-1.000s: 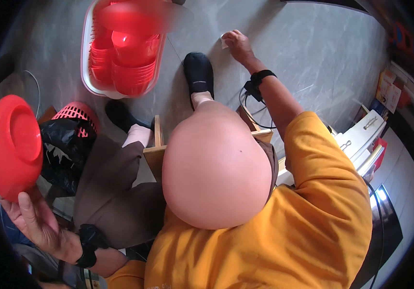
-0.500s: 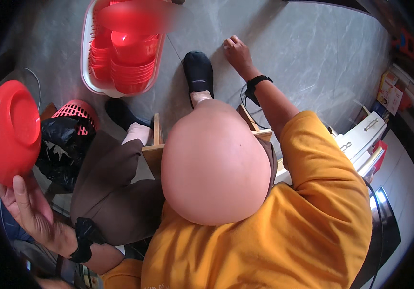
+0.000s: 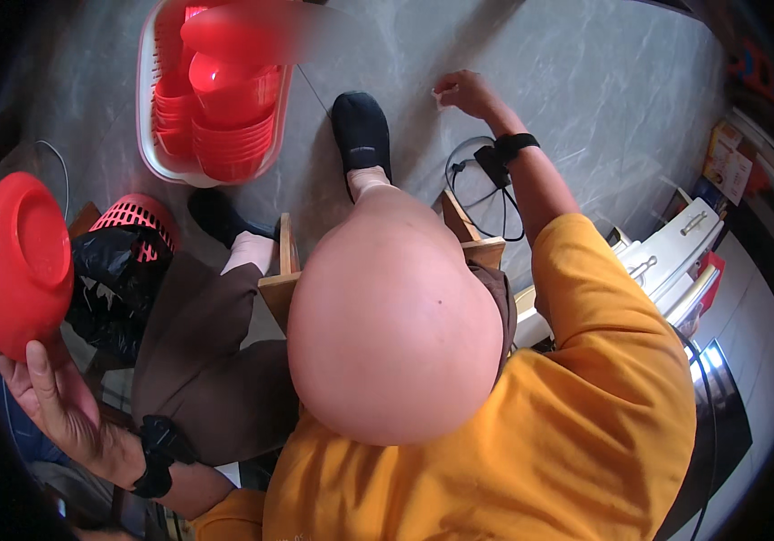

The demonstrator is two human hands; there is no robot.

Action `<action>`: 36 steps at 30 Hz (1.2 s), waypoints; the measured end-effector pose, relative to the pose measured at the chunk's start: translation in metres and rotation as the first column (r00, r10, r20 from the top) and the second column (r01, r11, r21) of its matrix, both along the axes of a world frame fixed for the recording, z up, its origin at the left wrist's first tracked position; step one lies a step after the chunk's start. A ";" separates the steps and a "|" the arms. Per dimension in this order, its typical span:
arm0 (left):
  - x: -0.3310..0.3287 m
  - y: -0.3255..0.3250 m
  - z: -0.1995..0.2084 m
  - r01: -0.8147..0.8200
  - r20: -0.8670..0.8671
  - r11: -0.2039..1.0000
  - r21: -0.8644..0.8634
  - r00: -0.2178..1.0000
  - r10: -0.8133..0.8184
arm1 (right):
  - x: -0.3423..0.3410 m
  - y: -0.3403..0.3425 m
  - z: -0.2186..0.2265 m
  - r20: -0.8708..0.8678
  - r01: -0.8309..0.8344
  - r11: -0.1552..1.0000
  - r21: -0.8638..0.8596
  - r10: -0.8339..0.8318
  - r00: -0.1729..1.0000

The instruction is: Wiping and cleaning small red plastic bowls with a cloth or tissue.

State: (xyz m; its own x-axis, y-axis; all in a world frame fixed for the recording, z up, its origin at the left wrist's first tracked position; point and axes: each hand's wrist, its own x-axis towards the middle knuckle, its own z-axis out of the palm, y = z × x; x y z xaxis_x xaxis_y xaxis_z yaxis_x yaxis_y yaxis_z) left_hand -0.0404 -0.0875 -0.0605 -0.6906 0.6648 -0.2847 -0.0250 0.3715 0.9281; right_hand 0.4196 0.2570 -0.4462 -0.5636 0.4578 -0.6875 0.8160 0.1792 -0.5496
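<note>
Here, left fingers point(image 3: 39, 362) pinch a red bowl point(image 3: 10, 270), base point(image 3: 44, 233) rightward, long axis upright in view; right fingers point(image 3: 453, 81), white scrap point(image 3: 441, 98).

Grey marbled floor tiles point(image 3: 603, 68) catch soft light beside white drawers point(image 3: 673, 245) with handles point(image 3: 694, 223).

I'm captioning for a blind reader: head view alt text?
A person's left hand holds a glossy, rounded red bowl, underside showing; the right hand pinches a small white scrap over the grey floor. A white-rimmed oblong basket holds stacked red bowls.
</note>
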 end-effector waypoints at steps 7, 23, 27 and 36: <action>0.001 0.004 -0.003 -0.020 -0.016 0.998 -0.055 1.000 0.019 | -0.017 -0.041 -0.013 -0.175 0.002 0.976 0.220 0.038 0.984; 0.014 0.012 0.003 -0.049 -0.104 0.991 -0.125 0.994 0.036 | -0.047 -0.038 -0.017 -0.344 0.357 0.729 0.584 -0.176 0.923; 0.014 0.004 0.005 -0.071 -0.131 0.990 -0.126 0.990 0.054 | -0.045 -0.024 -0.026 -0.269 0.231 0.794 0.562 -0.089 0.959; 0.019 -0.007 0.015 -0.044 -0.103 0.997 -0.063 0.994 0.038 | -0.032 0.060 0.009 -0.410 0.483 0.742 0.465 -0.303 0.860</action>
State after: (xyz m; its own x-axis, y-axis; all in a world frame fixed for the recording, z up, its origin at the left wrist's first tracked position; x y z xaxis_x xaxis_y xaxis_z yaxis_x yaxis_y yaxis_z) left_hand -0.0215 -0.0949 -0.0451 -0.7445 0.6176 -0.2535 0.0516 0.4319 0.9004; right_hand 0.3872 0.3165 -0.4368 -0.3758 0.9217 -0.0958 0.6990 0.2141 -0.6823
